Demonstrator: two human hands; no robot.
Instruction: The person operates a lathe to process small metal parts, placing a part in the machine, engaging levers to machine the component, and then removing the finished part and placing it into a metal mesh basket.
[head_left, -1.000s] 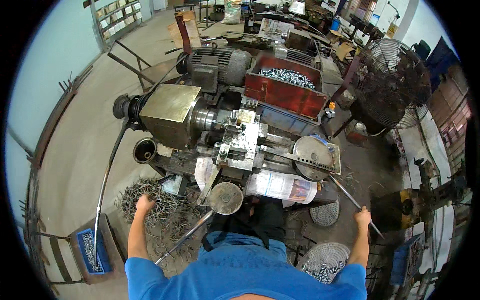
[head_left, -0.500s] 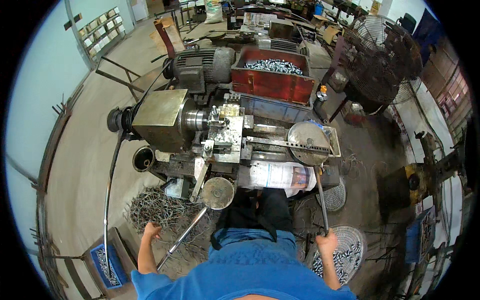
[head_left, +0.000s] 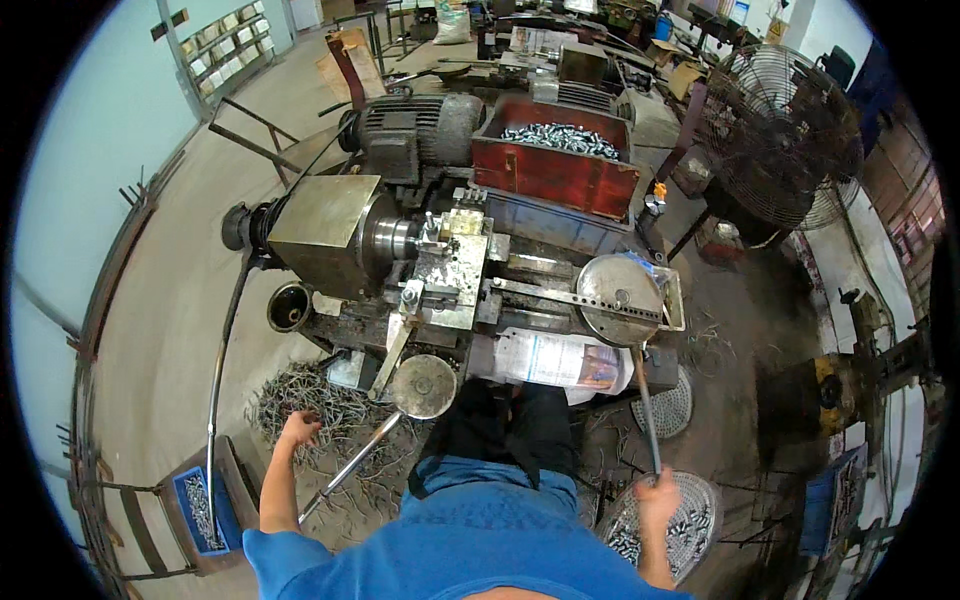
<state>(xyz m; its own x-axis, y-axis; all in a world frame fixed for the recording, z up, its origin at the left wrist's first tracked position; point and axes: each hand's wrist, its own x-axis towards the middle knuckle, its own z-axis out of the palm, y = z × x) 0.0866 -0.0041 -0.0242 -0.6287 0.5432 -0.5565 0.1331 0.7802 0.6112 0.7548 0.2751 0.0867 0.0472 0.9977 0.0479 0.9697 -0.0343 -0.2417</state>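
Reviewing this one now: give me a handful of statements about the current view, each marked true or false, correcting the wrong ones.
1. The right hand grips a metal lever. True.
2. The left hand grips a lever too. False: the left hand is off the levers.
3. The red box holds small metal parts. True.
4. The large fan stands left of the red box. False: the large fan is to its right.
5. The person's shirt is blue. True.
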